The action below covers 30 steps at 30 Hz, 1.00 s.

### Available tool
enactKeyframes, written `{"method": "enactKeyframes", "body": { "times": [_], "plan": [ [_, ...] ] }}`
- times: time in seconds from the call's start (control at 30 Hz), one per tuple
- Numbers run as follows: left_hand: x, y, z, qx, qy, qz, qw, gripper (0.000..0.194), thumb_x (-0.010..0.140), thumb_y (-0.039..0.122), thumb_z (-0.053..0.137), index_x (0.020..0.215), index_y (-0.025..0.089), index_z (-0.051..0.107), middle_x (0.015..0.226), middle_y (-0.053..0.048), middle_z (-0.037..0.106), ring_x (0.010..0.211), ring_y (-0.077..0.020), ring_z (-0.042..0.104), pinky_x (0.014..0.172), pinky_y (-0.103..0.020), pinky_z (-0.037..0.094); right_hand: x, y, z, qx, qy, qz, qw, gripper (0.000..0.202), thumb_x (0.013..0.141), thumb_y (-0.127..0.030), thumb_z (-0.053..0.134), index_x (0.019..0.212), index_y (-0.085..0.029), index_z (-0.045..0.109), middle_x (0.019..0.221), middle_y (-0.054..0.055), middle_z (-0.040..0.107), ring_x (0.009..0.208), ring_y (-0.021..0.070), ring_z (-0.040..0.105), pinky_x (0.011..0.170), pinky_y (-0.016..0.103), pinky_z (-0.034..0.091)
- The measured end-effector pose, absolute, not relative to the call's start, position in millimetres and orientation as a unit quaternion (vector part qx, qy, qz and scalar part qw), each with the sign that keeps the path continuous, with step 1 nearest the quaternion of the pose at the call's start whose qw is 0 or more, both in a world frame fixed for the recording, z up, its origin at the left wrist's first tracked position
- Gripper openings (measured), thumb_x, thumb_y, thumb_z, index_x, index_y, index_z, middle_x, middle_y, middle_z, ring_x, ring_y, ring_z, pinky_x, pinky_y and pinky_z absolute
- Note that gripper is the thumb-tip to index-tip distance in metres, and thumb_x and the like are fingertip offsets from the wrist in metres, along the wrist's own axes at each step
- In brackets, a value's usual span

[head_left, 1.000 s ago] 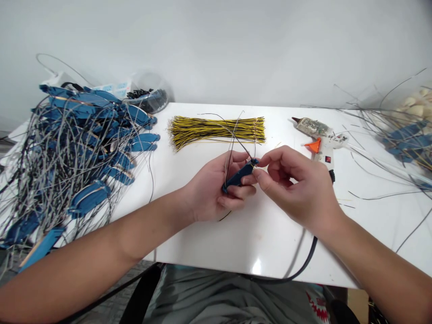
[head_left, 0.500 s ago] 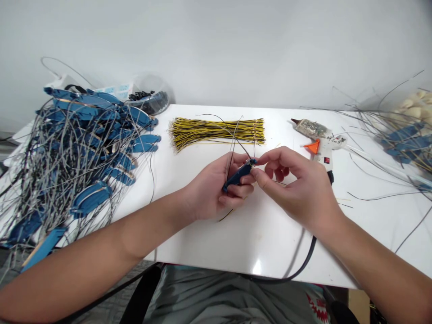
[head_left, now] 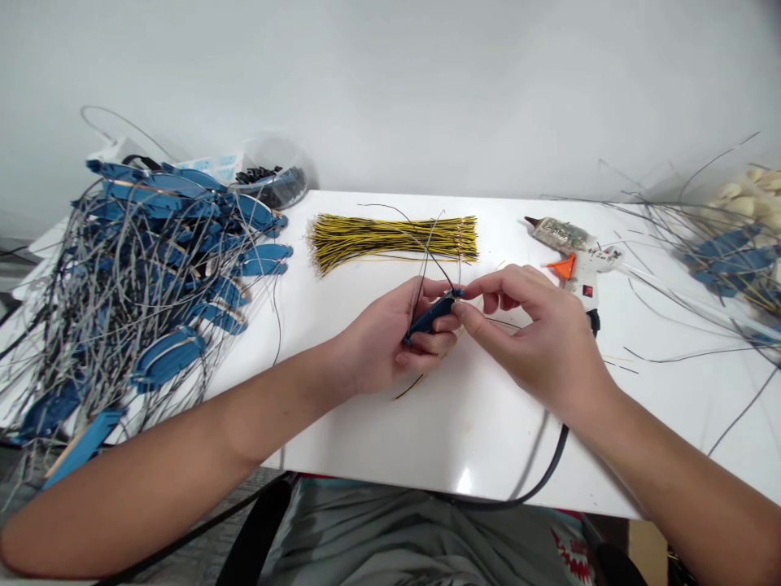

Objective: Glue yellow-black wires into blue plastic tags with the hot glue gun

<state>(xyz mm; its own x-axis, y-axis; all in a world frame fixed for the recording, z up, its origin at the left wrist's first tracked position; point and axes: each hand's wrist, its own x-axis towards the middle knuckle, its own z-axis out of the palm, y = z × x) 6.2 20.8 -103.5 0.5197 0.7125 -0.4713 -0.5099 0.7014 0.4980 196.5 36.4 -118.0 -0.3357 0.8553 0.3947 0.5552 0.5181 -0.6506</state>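
My left hand (head_left: pixel 403 330) is wrapped round a small blue plastic piece (head_left: pixel 432 316) with thin wires coming from it. The piece slants, its upper end towards my right hand (head_left: pixel 518 321). There my right thumb and forefinger close in at the tip, where the wire ends sit. What exactly they pinch is too small to make out. A dark wire (head_left: pixel 438 264) rises from the tip towards a bundle of yellow and black wires (head_left: pixel 396 238) lying behind my hands. Below my left hand a short yellow-black wire end (head_left: pixel 410 387) sticks out.
To the left lies a tangled heap of blue pieces with grey wires (head_left: pixel 140 244). Behind it stands a clear tub of black parts (head_left: pixel 277 183). A hot glue gun (head_left: pixel 577 252) lies at the right, its black cable (head_left: pixel 552 472) near the front edge. More wired blue pieces (head_left: pixel 732 252) sit far right.
Both hands keep nearly the same hold at the blue piece's tip. The view has shifted very slightly.
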Motion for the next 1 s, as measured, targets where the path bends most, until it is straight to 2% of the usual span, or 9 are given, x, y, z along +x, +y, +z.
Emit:
{"method": "enactKeyframes", "body": {
  "times": [0.1,0.23,0.47,0.67,1.0],
  "plan": [
    [5.9,21.1,-103.7,0.149,0.337,0.355,0.859,0.02,0.093,0.028,0.058,0.08,0.015,0.051,0.072,0.002,0.032,0.051,-0.0054,0.022,0.036,-0.012,0.013,195.7,37.9,-119.2,-0.43,-0.796,0.185,0.383,0.006,0.088,-0.023,0.076,0.093,-0.024,0.073,0.088,0.001,0.069,0.086,0.0207,0.061,0.077,0.036,0.046],
    [4.9,21.6,-105.1,0.15,0.334,0.361,0.858,0.021,0.093,0.029,0.06,0.079,0.015,0.051,0.073,0.002,0.033,0.05,-0.0053,0.023,0.036,-0.012,0.013,194.8,39.0,-120.1,-0.415,-0.803,0.154,0.398,0.008,0.089,-0.022,0.076,0.096,-0.025,0.074,0.092,0.002,0.071,0.089,0.0225,0.063,0.082,0.039,0.047],
    [3.9,21.7,-107.8,0.151,0.305,0.355,0.871,0.02,0.096,0.029,0.055,0.082,0.014,0.053,0.074,0.002,0.033,0.053,-0.0064,0.023,0.036,-0.013,0.014,192.8,40.5,-124.1,-0.381,-0.811,0.111,0.43,0.005,0.091,-0.018,0.075,0.092,-0.022,0.074,0.083,0.001,0.07,0.08,0.0197,0.064,0.08,0.04,0.043],
    [4.1,21.5,-108.5,0.158,0.295,0.358,0.872,0.021,0.097,0.029,0.053,0.082,0.015,0.051,0.075,0.002,0.032,0.053,-0.007,0.024,0.036,-0.013,0.017,192.9,40.9,-125.1,-0.377,-0.815,0.091,0.43,0.003,0.093,-0.019,0.075,0.091,-0.021,0.074,0.083,0.002,0.071,0.08,0.0207,0.064,0.081,0.041,0.041],
    [5.5,21.3,-110.4,0.213,0.309,0.354,0.857,0.026,0.1,0.034,0.047,0.084,0.015,0.053,0.074,0.0,0.041,0.051,-0.0073,0.029,0.037,-0.015,0.028,194.5,42.4,-124.9,-0.379,-0.821,0.075,0.42,0.006,0.094,-0.019,0.075,0.089,-0.021,0.073,0.081,0.0,0.071,0.079,0.0196,0.061,0.081,0.041,0.037]
  ]
}}
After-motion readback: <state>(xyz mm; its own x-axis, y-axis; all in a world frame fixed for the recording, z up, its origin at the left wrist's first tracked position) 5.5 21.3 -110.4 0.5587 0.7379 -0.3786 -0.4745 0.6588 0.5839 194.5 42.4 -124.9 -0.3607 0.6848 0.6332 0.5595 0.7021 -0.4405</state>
